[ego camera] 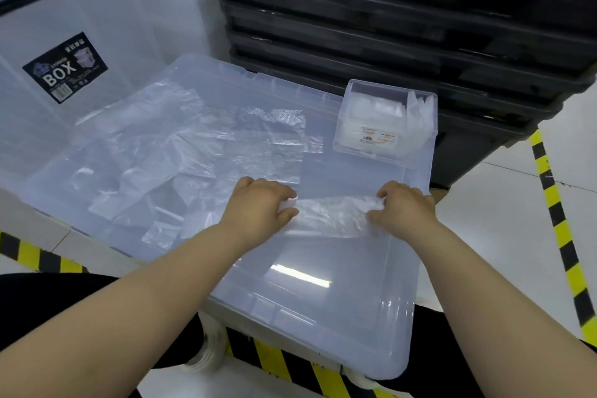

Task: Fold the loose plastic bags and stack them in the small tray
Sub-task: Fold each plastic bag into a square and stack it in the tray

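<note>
Nearest: yellow/black hazard tape (323,375) on a pale floor (500,203), running under and past a big clear lid (323,310) that serves as the work surface. A ceiling light glares off its near part.

Mid-lid, the left hand (258,207) & right hand (403,207) each pinch one end of a folded bag (332,215), fingers curled onto it. The bag is a narrow, crinkled, translucent strip lying across the lid btwn the two hands.

Left of it & further back, loose bags (181,145) lie spread flat, overlapping, thin, wrinkly, see-through.

At the lid's far right corner sits the small tray (387,83), clear, w/ an orange-and-white sticker (378,138) on its front wall, print too small to read. Stacked bags (371,107) lie inside it, a few standing on edge at its right side.

Behind left is a tall clear storage box (122,10) w/ a black label (64,69): big white "BOX", smaller "STORAGE" above, barcode below. Behind right is a stack of black crates (387,26).
</note>
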Motion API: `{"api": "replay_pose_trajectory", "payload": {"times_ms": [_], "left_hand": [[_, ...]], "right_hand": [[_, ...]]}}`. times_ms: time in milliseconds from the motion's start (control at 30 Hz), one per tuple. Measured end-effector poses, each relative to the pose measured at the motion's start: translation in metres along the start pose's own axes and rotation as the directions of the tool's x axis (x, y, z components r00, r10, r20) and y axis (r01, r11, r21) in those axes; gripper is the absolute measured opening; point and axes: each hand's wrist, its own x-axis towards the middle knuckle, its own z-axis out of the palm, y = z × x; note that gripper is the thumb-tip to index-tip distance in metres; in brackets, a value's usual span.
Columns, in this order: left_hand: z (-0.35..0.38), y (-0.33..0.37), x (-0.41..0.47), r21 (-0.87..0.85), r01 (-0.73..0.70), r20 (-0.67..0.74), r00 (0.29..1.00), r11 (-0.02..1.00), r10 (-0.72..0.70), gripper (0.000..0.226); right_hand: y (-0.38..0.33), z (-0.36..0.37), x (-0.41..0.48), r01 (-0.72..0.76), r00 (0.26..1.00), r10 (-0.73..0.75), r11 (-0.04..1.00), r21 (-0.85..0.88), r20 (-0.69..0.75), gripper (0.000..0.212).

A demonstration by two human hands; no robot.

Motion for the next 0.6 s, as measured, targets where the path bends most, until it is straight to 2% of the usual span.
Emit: {"api": "replay_pose_trajectory", "payload": {"times_ms": [133, 267, 367, 467, 600], "left_hand": [[0.002, 0.021, 0.025, -0.013, -0.061, 0.151, 0.987, 0.998, 0.062, 0.055], [0.0, 0.036, 0.043, 0.029, -0.036, 0.268, 0.963, 0.999, 0.027, 0.063], [-0.005, 0.042, 0.052, 0.006, 0.05, 0.383, 0.923, 0.999, -0.049, 0.055], [-0.01, 0.048, 0.054, 0.036, 0.038, 0.445, 0.894, 0.999, -0.05, 0.026], [-0.017, 0.048, 0.049, -0.068, 0.054, 0.529, 0.849, 0.996, -0.01, 0.032]], "right_hand": [[-0.001, -0.001, 0.003, -0.045, 0.998, 0.044, 0.999, 0.025, 0.05, 0.023], [-0.003, -0.005, 0.002, -0.008, 0.998, 0.008, 1.0, 0.013, 0.06, 0.022], [0.0, -0.008, 0.002, 0.04, 0.999, -0.044, 0.993, 0.108, 0.031, 0.007], [0.004, -0.014, 0.001, 0.088, 0.996, -0.081, 0.961, 0.262, -0.038, 0.003], [0.007, -0.014, 0.005, 0.131, 0.981, -0.068, 0.924, 0.358, -0.181, 0.008]]}}
